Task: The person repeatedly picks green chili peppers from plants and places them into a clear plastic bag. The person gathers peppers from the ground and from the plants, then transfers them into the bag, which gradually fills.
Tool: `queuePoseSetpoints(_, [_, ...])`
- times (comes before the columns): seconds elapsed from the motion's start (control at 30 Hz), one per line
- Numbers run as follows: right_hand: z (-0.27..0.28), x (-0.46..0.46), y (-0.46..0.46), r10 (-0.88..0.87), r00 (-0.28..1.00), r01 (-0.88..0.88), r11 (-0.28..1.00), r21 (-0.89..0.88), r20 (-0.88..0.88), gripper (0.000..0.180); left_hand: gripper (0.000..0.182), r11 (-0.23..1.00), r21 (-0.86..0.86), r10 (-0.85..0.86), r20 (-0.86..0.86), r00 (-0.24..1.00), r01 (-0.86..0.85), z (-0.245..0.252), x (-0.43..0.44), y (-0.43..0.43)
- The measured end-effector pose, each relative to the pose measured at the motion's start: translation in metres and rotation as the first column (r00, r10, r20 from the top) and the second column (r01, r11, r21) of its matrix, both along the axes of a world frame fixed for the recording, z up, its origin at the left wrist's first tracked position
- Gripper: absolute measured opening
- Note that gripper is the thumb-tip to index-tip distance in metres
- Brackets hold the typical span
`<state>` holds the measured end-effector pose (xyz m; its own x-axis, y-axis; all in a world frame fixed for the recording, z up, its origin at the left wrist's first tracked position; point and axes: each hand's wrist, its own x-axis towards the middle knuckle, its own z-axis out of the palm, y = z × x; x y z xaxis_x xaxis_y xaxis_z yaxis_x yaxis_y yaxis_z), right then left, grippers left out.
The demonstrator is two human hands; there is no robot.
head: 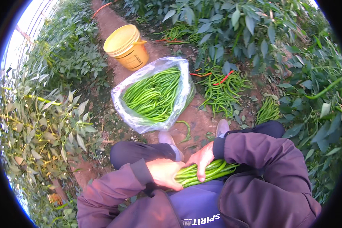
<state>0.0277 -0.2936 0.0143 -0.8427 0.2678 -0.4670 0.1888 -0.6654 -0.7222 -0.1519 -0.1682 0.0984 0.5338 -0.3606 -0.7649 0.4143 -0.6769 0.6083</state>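
A bundle of long green chili peppers [213, 172] lies across my lap, its peppers mostly side by side. My left hand [165, 173] grips the bundle's left end, and my right hand [201, 160] is closed over its middle, thumb on top. The undersides of both hands are hidden. In front of my feet stands an open clear plastic bag [118, 99], filled with green chili peppers [154, 97]. One loose green pepper [188, 131] lies on the soil between the bag and my right shoe.
Behind the bag stands a yellow plastic bucket [134, 58] bearing writing. Right of the bag lie a loose pile of green peppers [223, 94] with some red ones [223, 78] and a smaller pile [268, 111]. Leafy pepper plants [65, 51] line both sides of the soil path [109, 21].
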Motion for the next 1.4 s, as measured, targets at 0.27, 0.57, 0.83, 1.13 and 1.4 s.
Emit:
queuePoseSetpoints(0.27, [0.027,-0.016,0.009,-0.058,0.994,0.027,0.947,0.320,0.089,0.086,0.060,0.972,0.157,0.121,0.298,0.947,-0.173,0.001,-0.028,-0.013])
queuePoseSetpoints(0.57, [0.002,-0.006,0.033,-0.020,1.000,0.016,0.984,0.179,0.021,0.099,0.066,0.953,0.134,0.217,0.322,0.922,-0.272,-0.007,-0.028,0.007])
queuePoseSetpoints(0.83, [-0.027,-0.012,0.056,-0.041,0.998,0.042,0.999,0.016,-0.048,0.101,0.082,0.951,0.121,0.205,0.443,0.873,-0.284,-0.014,-0.029,0.038])
queuePoseSetpoints(1.13, [-0.036,0.007,0.103,-0.176,0.981,0.158,0.965,-0.208,-0.075,0.072,0.100,0.452,-0.023,0.601,0.747,0.285,-0.892,-0.033,-0.065,0.167])
queuePoseSetpoints(1.4, [-0.027,0.082,0.222,-0.323,0.925,0.318,0.946,0.061,0.200,0.053,0.144,-0.242,0.105,0.843,0.515,-0.155,-0.965,-0.235,-0.088,0.301])
